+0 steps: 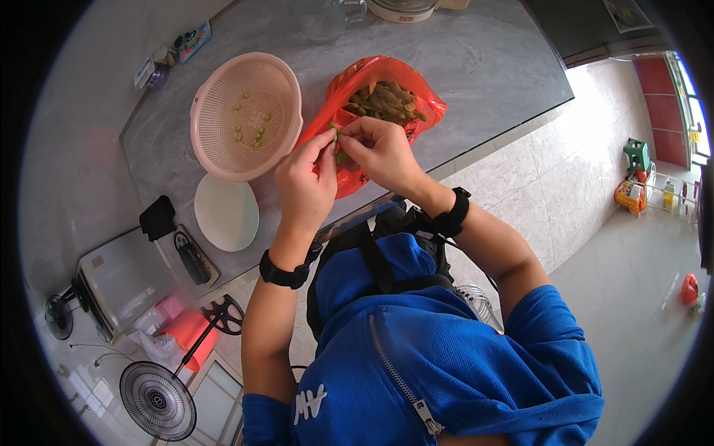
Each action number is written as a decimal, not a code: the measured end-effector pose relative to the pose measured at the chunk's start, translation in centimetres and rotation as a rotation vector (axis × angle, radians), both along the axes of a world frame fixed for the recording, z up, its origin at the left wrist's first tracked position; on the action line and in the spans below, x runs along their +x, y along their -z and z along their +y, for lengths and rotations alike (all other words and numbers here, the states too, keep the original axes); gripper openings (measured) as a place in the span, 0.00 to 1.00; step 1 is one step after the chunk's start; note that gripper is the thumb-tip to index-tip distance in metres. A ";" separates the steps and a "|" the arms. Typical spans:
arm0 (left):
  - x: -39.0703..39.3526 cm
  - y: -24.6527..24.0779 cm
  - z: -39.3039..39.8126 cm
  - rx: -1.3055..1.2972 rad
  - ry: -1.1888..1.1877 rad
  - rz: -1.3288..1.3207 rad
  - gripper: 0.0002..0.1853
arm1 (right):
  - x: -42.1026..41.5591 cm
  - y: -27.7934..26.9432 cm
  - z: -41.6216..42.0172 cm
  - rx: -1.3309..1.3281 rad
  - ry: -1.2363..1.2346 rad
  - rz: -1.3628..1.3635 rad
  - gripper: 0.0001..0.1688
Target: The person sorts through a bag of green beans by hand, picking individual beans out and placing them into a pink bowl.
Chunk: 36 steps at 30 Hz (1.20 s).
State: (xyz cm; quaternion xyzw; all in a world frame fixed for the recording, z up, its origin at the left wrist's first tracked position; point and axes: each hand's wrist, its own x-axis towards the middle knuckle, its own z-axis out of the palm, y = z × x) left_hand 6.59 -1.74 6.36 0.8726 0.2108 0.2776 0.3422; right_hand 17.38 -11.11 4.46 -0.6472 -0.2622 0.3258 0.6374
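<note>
Both hands meet over the front of a red plastic bag (429, 96), pinching a small green bean pod (334, 128) between their fingertips. My left hand (305, 178) grips it from the left, thumb against forefinger. From the other side, my right hand (385, 151) closes on it with thumb and forefinger, the other fingers curled. Brownish-green bean pods (385, 101) fill the mouth of the bag behind my hands. To the left stands a pink plastic colander (202, 120) with several shelled green beans (259, 134) scattered on its bottom.
A white oval plate (226, 214) lies below the colander on the grey marbled countertop (479, 67). At the back are a glass pitcher (321, 22) and a round white appliance (403, 10). A black cloth (158, 217) and a dark-handled tool (191, 259) lie at left.
</note>
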 end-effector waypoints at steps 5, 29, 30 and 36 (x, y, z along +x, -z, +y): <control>0.1 -0.1 0.1 0.048 0.015 0.006 0.10 | 0.1 0.0 0.0 0.031 -0.032 0.075 0.09; -0.1 0.3 0.5 -0.231 -0.003 -0.034 0.10 | 0.7 -1.4 0.6 -0.094 -0.093 0.137 0.09; 0.0 0.3 0.4 -0.237 -0.011 -0.039 0.10 | 0.7 -1.5 0.6 -0.092 -0.095 0.141 0.09; 0.0 0.2 0.6 -0.052 0.016 -0.028 0.10 | 0.4 -1.0 0.9 0.017 -0.043 0.195 0.10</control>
